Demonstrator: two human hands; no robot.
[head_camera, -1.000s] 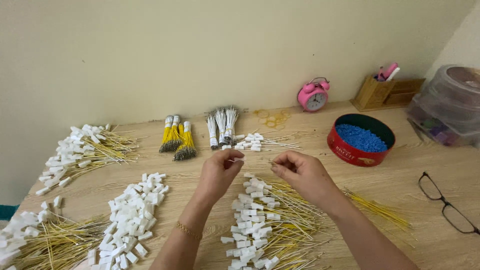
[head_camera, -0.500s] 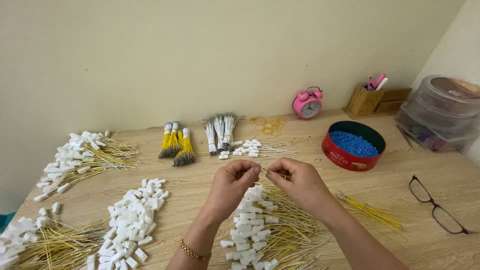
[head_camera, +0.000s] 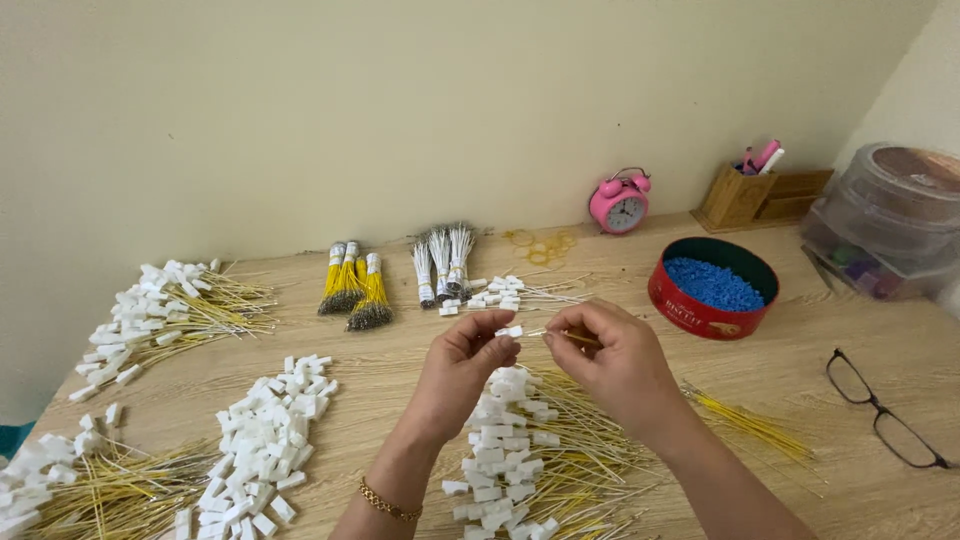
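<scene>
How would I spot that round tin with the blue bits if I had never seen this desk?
Start at the wooden table and look to its far right side, in front of the pink alarm clock. There sits the round red tin. It is the only open container there, filled with small blue pellets.

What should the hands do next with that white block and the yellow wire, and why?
Probably ease the yellow wire the last bit into the small white block. The left hand pinches the block at its fingertips, the right hand holds the wire aimed at it, and the two sit almost end to end above the pile of finished pieces.
</scene>
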